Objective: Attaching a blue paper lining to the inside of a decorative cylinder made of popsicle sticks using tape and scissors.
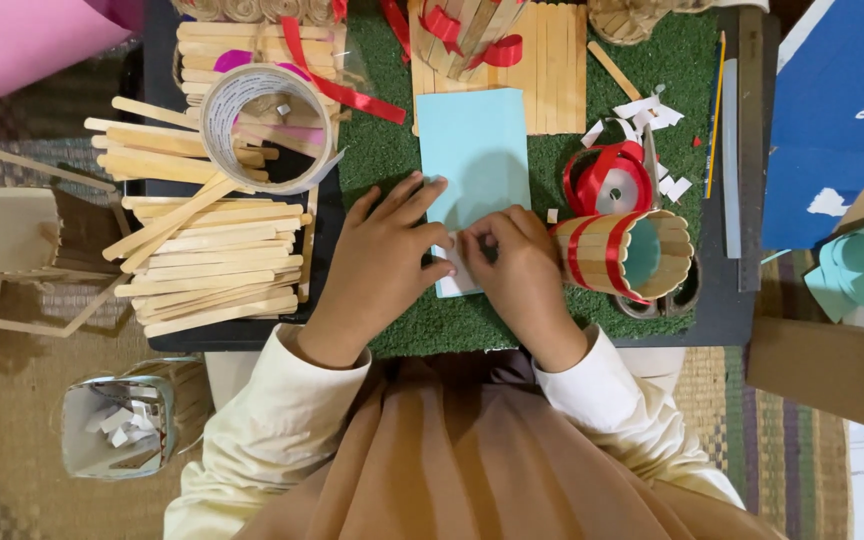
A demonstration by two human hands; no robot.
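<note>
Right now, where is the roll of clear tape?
In the head view, the clear tape roll sits upper left on the wooden craft sticks, beyond the left hand and left of the light blue paper.

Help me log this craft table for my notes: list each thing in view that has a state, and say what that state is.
Light blue paper sheet: flat on the green mat, near edge under both hands.
Left hand: palm down, pressing the sheet.
Right hand: fingers curled, pinching a small white piece.
Tape roll: standing on edge on the sticks.
Red ribbon spool: partly unwound.
Stick cup: tipped on its side.
Craft sticks: piled loosely.
</note>
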